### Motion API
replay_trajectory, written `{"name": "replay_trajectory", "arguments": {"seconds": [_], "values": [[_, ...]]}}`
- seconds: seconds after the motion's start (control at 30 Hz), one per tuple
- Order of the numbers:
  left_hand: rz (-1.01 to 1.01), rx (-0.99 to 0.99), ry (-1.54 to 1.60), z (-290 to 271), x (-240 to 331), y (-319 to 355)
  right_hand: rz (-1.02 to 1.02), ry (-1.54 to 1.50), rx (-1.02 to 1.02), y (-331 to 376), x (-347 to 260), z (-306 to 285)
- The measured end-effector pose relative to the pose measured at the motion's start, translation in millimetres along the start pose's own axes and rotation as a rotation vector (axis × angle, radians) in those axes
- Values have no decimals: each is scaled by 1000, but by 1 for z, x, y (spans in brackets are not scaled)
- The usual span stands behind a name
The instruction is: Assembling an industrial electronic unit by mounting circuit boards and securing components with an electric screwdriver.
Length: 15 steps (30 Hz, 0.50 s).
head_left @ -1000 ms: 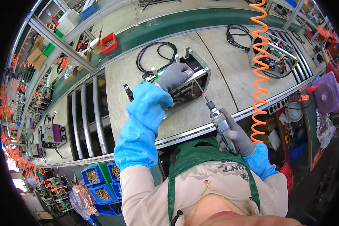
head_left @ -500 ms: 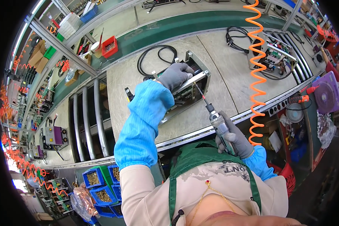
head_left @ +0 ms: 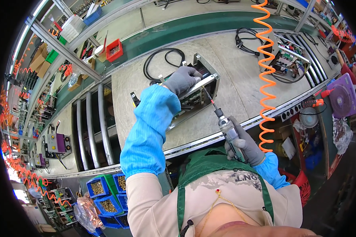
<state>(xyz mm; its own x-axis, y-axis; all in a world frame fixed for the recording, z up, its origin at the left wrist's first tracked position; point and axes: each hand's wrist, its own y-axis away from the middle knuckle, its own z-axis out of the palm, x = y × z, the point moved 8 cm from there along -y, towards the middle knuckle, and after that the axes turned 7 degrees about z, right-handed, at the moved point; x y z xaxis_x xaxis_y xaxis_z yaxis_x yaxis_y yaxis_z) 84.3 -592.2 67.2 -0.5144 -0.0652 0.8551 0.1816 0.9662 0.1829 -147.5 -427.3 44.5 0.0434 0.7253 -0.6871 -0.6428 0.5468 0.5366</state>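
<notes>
Hands (head_left: 182,79) steady open metal chassis (head_left: 194,96), apparently holding circuit boards.

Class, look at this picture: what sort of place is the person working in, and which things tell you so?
Most likely a factory assembly line for electrical goods. The right hand holds a powered screwdriver against an open metal case steadied by the left hand; an orange coiled hose hangs overhead, and blue parts bins sit below the bench.

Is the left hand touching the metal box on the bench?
Touching. The head view shows the left hand resting flat on the top edge of the metal box.
</notes>
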Motion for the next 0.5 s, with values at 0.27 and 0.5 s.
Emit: {"name": "replay_trajectory", "arguments": {"seconds": [0.27, 0.5], "values": [[93, -86, -65, 1, 9, 4, -9, 2, -13, -2, 2, -1], [108, -238, -207, 4, 12, -4, 12, 37, 2, -3, 4, -5]]}}
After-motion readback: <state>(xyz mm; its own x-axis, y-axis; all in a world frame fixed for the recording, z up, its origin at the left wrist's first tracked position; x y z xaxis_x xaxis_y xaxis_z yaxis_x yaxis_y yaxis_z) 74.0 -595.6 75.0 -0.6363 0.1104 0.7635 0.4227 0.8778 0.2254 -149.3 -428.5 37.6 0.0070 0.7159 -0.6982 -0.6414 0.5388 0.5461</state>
